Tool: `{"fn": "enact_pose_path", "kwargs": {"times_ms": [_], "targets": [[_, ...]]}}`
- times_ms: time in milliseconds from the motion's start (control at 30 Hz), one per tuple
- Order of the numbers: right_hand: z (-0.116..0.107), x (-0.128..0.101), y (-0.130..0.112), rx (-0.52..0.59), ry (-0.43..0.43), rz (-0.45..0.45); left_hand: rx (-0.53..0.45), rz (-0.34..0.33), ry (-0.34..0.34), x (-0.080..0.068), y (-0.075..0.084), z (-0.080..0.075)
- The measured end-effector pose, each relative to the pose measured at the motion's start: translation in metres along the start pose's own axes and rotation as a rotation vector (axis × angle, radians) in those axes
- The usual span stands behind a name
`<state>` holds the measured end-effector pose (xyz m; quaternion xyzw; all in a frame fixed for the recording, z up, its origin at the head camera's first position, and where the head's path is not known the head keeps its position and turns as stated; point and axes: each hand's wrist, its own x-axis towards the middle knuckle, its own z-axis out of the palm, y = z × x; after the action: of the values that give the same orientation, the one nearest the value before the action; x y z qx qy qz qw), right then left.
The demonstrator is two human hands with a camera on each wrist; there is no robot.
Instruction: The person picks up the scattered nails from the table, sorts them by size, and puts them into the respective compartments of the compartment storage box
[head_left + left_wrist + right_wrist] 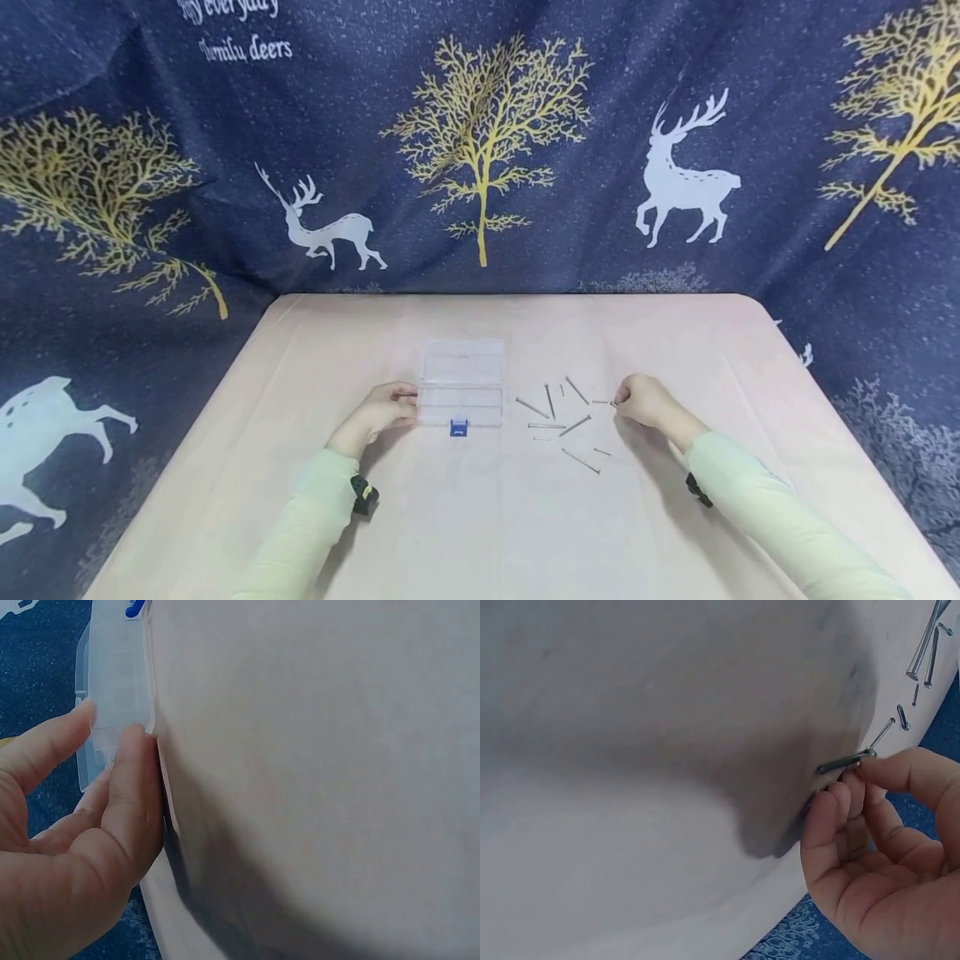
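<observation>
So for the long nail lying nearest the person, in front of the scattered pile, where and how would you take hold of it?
Pinch the long nail mid-shaft between thumb and fingertip, coming from above on the right hand side. It lies flat on the table, apart from the other nails, so fingers probably fit on both sides of its thin shaft. The left hand is occupied at the clear box.

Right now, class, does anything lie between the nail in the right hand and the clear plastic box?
Yes. The right hand pinches a nail, and the box, held by the left hand, lies open. Between them the other loose nails lie scattered flat on the table. Nothing taller is visible.
</observation>
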<state>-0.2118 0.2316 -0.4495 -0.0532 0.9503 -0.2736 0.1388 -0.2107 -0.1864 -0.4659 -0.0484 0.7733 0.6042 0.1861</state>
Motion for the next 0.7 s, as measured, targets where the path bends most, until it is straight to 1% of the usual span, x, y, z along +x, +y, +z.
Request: {"fn": "enact_pose_path", "kwargs": {"times_ms": [100, 233, 433, 567, 700], "targets": [[-0.0009, -0.0016, -0.0006, -0.043, -0.007, -0.033, 0.008, 0.003, -0.003, -0.0007, 0.0005, 0.0003], [-0.0004, -0.0039, -0.0027, -0.141, -0.013, -0.064, 0.016, 0.004, -0.006, -0.0009, 0.0006, 0.0007], [0.0022, -0.0068, -0.0063, -0.242, -0.048, -0.075, 0.012, 0.002, 0.006, -0.0003, -0.0002, 0.0021], [0.0035, -0.0084, -0.0045, -0.273, -0.051, -0.095, 0.008, -0.014, 0.007, -0.0010, -0.0006, 0.0031], [0.0024, -0.0080, 0.0000, -0.235, -0.003, -0.137, 0.003, -0.012, 0.000, -0.0019, -0.0013, 0.0016]]}}
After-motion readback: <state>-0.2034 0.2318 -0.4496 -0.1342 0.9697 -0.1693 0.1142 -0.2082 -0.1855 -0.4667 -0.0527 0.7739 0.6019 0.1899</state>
